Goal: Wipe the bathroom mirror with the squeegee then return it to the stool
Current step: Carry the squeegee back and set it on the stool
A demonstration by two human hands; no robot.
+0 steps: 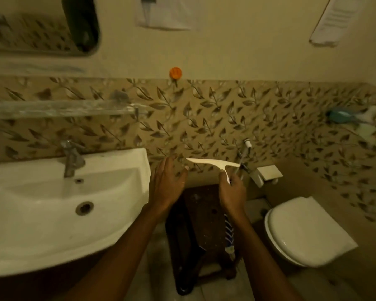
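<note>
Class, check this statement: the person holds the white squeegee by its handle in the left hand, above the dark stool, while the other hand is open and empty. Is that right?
One detail is wrong: the head view shows the white squeegee held by its handle in the right hand, not the left. It is above the dark stool, and the left hand is open and empty.

Place: a small home bathroom, dimly lit.
Fixtures: a white washbasin with a metal tap, and a toilet with its lid shut.
Walls: leaf-patterned tiles below plain paint, a mirror above a glass shelf.
Fittings: a toilet-paper holder.
</note>
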